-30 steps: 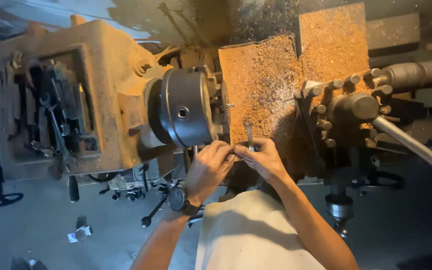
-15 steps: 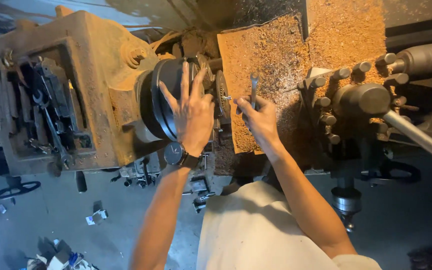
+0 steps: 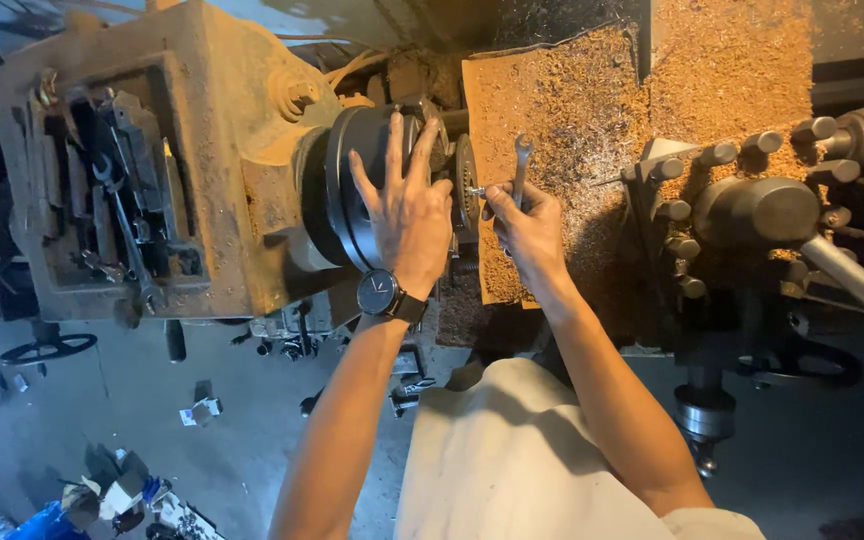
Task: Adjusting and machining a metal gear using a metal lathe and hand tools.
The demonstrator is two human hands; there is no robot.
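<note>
The left hand point(image 3: 407, 215) lies spread flat on the dark round metal lathe chuck point(image 3: 357, 195). At its 3 o'clock, the right hand point(image 3: 522, 225) grips a slim steel spanner point(image 3: 520, 165): stiff, light, probably oily; best held mid-shaft.

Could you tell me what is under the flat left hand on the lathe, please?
The left hand lies spread on the dark round chuck. The chuck's rim shows beside the fingers; its face beneath the palm is covered.
</note>
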